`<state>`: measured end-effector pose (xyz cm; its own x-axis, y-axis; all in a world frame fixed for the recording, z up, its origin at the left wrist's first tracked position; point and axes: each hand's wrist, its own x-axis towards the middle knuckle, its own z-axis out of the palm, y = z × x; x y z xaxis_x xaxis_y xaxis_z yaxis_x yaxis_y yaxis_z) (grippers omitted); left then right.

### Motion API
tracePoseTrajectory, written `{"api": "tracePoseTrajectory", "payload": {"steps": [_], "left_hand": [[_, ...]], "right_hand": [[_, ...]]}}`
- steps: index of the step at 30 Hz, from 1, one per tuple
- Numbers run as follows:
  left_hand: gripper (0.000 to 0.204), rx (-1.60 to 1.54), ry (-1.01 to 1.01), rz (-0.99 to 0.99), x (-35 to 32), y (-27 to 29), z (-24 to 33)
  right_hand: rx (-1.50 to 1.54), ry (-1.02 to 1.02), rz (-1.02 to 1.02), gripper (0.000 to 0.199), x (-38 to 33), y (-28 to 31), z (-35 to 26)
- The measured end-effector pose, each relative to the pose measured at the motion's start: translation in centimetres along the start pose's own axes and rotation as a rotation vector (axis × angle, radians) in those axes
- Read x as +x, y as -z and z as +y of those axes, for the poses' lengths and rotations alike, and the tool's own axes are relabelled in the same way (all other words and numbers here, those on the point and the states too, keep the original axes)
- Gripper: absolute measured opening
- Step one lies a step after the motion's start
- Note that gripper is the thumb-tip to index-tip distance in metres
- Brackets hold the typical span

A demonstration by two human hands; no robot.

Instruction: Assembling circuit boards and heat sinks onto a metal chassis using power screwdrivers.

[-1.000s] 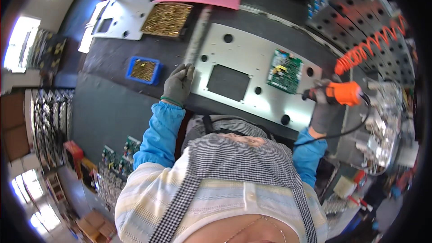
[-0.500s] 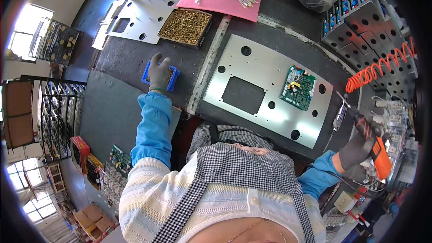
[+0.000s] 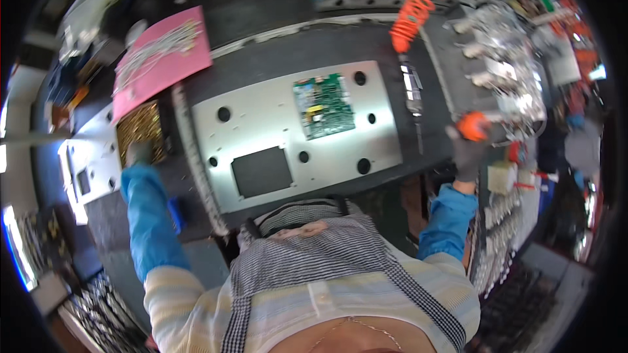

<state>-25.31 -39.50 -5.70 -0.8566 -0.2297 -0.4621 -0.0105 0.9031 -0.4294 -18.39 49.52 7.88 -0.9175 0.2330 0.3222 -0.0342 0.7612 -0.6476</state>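
Observation:
My left hand (image 3: 139, 152), in a grey glove, reaches over the near edge of a tray of small brass-coloured parts (image 3: 139, 127); blur hides its fingers. In my right hand (image 3: 468, 157), also gloved, is an orange and black power screwdriver (image 3: 473, 127), held at the bench's right side and seen nearly end-on. Between the hands lies a silver metal panel (image 3: 261, 137) with round holes and a rectangular cutout. A green circuit board (image 3: 327, 108) rests on its right half. Partly behind my left sleeve sits a small blue bin (image 3: 175, 214).
An inline driver (image 3: 411, 88) hangs from an orange coiled hose (image 3: 413, 16) right of the panel. White cables (image 3: 160, 49) lie on a pink sheet (image 3: 190, 59) at the far left. Another silver panel (image 3: 98, 163) is beyond my left arm. Bagged parts (image 3: 504, 59) crowd the right side.
My left hand has gone from the blue bin to the tray of brass parts. The view has swung right, and the screwdriver in my right hand has turned.

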Motion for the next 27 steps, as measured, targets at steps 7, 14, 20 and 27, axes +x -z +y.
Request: {"api": "tracePoseTrajectory", "payload": {"steps": [7,14,20,27], "left_hand": [[0.026,-1.828,0.599,0.353,0.1,-7.3,-3.8],[0.017,-2.006,0.614,0.430,-1.1,-4.7,-0.7],[0.020,-2.141,0.806,0.701,-2.0,-3.2,0.1],[0.023,-2.142,0.772,0.556,-4.4,-2.4,-0.7]], "right_hand": [[-0.817,0.709,-0.775,0.038,5.3,-0.1,1.2],[-1.173,0.782,-0.992,0.030,9.9,0.2,5.5],[-1.158,0.787,-0.930,0.032,13.6,-4.1,9.5],[-0.812,1.123,-0.650,0.049,13.9,-11.2,5.2]]}}
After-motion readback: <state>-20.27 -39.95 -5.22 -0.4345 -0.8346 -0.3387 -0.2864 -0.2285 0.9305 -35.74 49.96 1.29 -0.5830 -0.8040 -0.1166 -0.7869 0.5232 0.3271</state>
